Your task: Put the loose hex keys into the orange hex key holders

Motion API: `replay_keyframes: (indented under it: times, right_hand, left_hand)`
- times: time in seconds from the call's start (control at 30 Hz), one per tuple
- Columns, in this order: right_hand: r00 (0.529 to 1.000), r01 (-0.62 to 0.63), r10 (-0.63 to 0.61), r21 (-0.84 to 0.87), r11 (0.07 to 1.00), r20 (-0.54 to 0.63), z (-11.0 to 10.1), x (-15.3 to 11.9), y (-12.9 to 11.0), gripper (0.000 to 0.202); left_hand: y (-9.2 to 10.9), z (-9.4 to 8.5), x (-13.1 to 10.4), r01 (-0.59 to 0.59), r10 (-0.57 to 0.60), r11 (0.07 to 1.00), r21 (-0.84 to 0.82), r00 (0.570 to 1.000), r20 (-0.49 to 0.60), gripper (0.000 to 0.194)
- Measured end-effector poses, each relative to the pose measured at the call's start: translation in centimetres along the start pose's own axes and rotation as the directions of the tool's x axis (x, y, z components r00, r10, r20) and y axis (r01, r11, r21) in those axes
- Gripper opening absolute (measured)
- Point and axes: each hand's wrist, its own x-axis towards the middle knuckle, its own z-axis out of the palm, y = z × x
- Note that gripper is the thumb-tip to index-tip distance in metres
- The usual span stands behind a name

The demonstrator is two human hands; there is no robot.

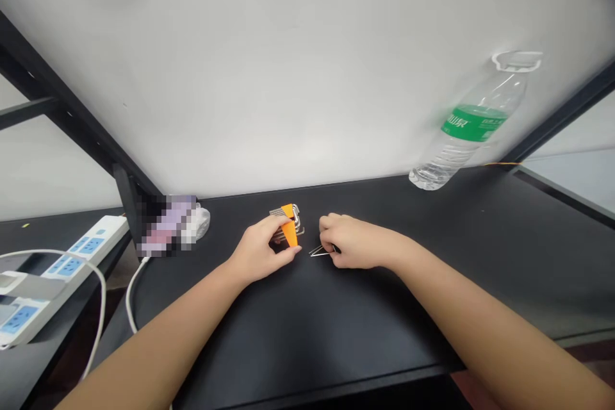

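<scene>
My left hand (260, 248) grips an orange hex key holder (290, 232) between thumb and fingers, just above the black tabletop. Several silver L-shaped hex keys (298, 221) sit in the holder, their bent ends toward the right. To the right of it, my right hand (350, 242) is closed, with its fingers curled down near the table. A thin silver rod, which looks like a loose hex key (319, 254), sticks out to the left from under those fingers. Its other end is hidden by the hand.
A large clear water bottle (473, 122) with a green label leans by the wall at the back right. At the left are a white power strip (67, 269), a white cable (129, 298) and a blurred pinkish item (168, 224). Black frame bars (81, 115) slant up at both sides.
</scene>
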Motion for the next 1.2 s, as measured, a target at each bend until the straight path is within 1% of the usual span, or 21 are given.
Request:
replay_keyframes:
  times: [0.07,0.27,0.37,0.43,0.53,0.73,0.87,1.03,1.13,1.2]
  right_hand:
    - [0.997,0.025,-0.024,0.013,1.000,-0.071,0.1,0.1,-0.4,0.012]
    - [0.967,0.070,-0.029,0.155,0.985,-0.254,-0.1,0.4,-0.9,0.013]
    - [0.940,0.091,-0.034,0.154,0.984,-0.338,-0.1,0.3,-1.0,0.011]
    - [0.928,0.107,-0.051,0.133,0.985,-0.368,-0.1,0.2,-1.0,0.011]
    - [0.922,0.116,-0.070,0.100,0.988,-0.380,-0.2,0.1,-1.0,0.010]
    - [0.929,0.116,-0.098,0.029,0.993,-0.357,-0.3,0.0,-1.2,0.011]
    - [0.924,0.108,-0.109,-0.024,0.994,-0.367,-0.2,-0.1,-1.2,0.012]
    - [0.918,0.096,-0.160,-0.187,0.978,-0.362,-0.1,-0.2,-1.1,0.012]
    - [0.924,0.111,-0.209,-0.297,0.948,-0.321,-0.2,-0.4,-1.4,0.013]
    - [0.929,0.118,-0.222,-0.332,0.936,-0.297,-0.3,-0.5,-1.6,0.014]
  left_hand:
    - [0.0,0.0,0.0,-0.006,0.006,1.000,0.000,1.000,-0.008,0.048]
    - [0.0,-0.1,0.1,-0.005,0.005,1.000,-0.008,1.000,-0.006,0.048]
    - [0.0,-0.1,0.1,-0.001,0.001,1.000,-0.006,1.000,0.000,0.048]
    - [0.0,-0.2,0.1,0.002,-0.002,1.000,-0.006,1.000,0.002,0.049]
    - [0.0,-0.2,0.1,-0.001,0.001,1.000,0.000,1.000,-0.006,0.048]
    - [0.0,-0.1,0.1,-0.004,0.004,1.000,0.001,1.000,-0.009,0.048]
    - [0.0,-0.1,0.0,0.001,-0.001,1.000,0.004,1.000,-0.009,0.049]
    - [0.0,-0.1,0.1,0.001,-0.001,1.000,-0.004,1.000,0.007,0.047]
    - [0.0,-0.1,0.1,-0.001,0.001,1.000,-0.004,1.000,-0.010,0.048]
    - [0.1,-0.1,0.1,0.001,-0.001,1.000,-0.006,1.000,-0.001,0.046]
